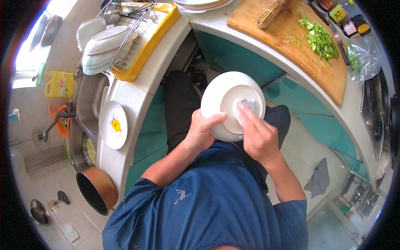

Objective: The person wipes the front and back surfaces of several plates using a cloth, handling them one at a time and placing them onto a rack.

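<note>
A round white bowl or deep dish [215, 93] is held in front of my body with its underside facing up. My left hand [203, 129] grips its lower left rim, thumb lying on the underside. The extended fingers of my right hand [257, 132] press on the base inside the foot ring, beside a bluish-grey printed mark. Whether something thin lies under those fingers, I cannot tell. A white plate with a yellow cartoon figure [113, 125] rests on the counter by the sink at left.
Stacked white dishes [103, 47] and a wire rack [128, 47] stand upper left, above the steel sink [90, 97]. A brown pot [103, 187] sits lower left. On the wooden cutting board [268, 40] lie chopped green peppers [322, 40] and a bundled straw brush [269, 14]; a knife [343, 53] is beside them.
</note>
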A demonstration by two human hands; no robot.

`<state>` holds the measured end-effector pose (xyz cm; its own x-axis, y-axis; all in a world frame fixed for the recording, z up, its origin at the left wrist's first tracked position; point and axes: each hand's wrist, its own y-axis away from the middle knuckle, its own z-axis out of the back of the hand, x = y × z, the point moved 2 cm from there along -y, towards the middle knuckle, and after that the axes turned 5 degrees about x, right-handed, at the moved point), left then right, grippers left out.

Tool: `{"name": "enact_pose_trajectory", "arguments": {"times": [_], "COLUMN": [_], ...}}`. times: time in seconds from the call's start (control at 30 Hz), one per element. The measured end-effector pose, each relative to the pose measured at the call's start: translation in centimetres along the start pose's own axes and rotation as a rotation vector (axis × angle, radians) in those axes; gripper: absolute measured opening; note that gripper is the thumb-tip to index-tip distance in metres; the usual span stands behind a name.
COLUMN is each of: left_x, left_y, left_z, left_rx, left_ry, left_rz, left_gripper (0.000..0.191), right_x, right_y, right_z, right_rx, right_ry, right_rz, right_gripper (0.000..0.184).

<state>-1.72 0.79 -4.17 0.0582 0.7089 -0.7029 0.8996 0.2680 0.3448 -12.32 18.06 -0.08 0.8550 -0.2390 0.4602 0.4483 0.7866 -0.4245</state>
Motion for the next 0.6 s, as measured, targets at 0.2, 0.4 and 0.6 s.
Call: {"name": "enact_pose_trajectory", "arguments": {"times": [0.2, 0.4, 0.6], "left_x": [-0.4, 0.2, -0.2], "left_y": [-0.3, -0.8, -0.9], "left_z": [-0.5, -0.1, -0.5], "left_rx": [-0.016, -0.007, -0.04], "left_ry": [0.142, 0.138, 0.163], "left_rz": [0.01, 0.049, 0.029], "left_gripper": [0.062, 0.066, 0.069], "right_x": [-1.7, 0.5, -0.3], "right_y": [0.1, -2.0, -0.9], "right_z": [1.3, -0.2, 1.0], "right_rx": [0.043, -0.052, 0.02], "right_ry": [0.133, 0.081, 0.154], "right_rz": [-0.057, -0.041, 0.016], "right_gripper": [0.035, 0.033, 0.029]}}
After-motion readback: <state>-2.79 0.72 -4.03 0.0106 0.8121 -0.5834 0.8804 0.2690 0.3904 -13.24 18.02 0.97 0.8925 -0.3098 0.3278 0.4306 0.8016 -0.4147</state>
